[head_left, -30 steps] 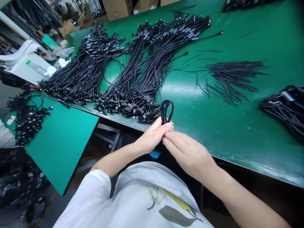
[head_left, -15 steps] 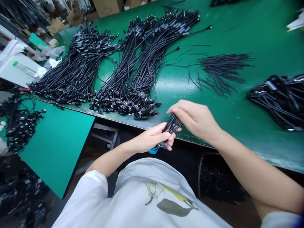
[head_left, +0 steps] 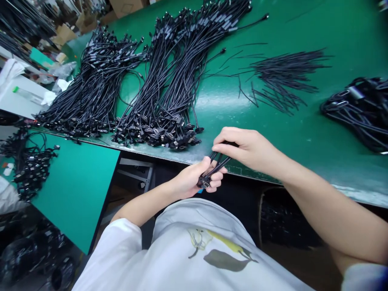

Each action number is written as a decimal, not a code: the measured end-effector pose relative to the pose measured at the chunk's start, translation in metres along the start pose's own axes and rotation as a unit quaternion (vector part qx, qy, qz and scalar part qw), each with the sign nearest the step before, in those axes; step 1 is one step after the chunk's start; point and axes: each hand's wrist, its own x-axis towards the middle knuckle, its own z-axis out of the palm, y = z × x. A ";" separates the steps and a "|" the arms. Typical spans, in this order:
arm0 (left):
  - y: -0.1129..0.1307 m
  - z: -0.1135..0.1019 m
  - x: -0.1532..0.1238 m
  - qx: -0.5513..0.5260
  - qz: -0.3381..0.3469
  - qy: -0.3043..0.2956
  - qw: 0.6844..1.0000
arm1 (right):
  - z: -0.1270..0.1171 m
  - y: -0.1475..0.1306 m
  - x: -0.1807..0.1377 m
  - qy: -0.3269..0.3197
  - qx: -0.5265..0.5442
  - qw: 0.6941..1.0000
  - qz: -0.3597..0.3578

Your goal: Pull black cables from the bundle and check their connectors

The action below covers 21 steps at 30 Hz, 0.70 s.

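A folded black cable (head_left: pixel 216 166) runs between both my hands at the near edge of the green table (head_left: pixel 303 133). My left hand (head_left: pixel 194 180) is closed round its lower end, where the connectors (head_left: pixel 203 182) poke out by the fingers. My right hand (head_left: pixel 242 147) pinches the folded upper end just above and to the right. Both hands hover over the table's front edge, right of a large heap of black cables (head_left: pixel 169 85) with connectors facing me.
A second heap of black cables (head_left: pixel 91 93) lies to the left. Thin black ties (head_left: pixel 285 76) are spread at centre right, and coiled cables (head_left: pixel 360 113) sit at the far right. A lower green board (head_left: pixel 75 182) holds more cables (head_left: pixel 27 165) on the left.
The cable's loop stood upright above both hands a second ago. My right hand has moved up and right onto the folded end, drawing the strands out at a slant from my left hand.
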 end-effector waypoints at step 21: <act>0.036 0.020 0.016 -0.180 0.216 0.077 0.957 | 0.061 -0.011 -0.038 0.209 -0.122 0.970 -0.022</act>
